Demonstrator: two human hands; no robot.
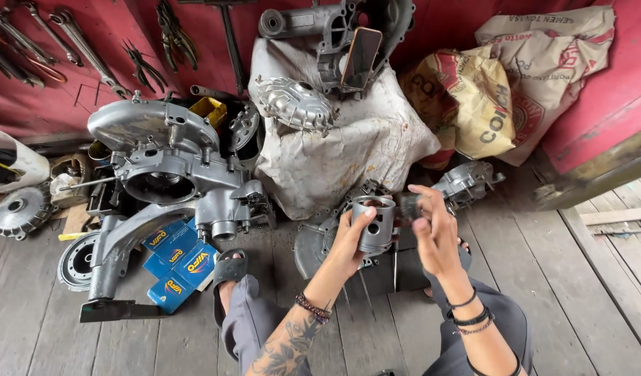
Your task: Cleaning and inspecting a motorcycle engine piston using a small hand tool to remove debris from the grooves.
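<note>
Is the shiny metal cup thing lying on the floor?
No, the left hand holds the metal piston up in the air above the wooden floor, with the right hand close beside it.

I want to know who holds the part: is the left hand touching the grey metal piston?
Touching. The head view shows the left hand wrapped around the grey metal piston, thumb pressed on its side. The right hand is blurred beside it.

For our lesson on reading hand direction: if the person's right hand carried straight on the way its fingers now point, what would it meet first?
The right hand points left, toward the metal piston held in the left hand. It would likely meet the piston first, though motion blur and depth leave the gap unclear.
</note>
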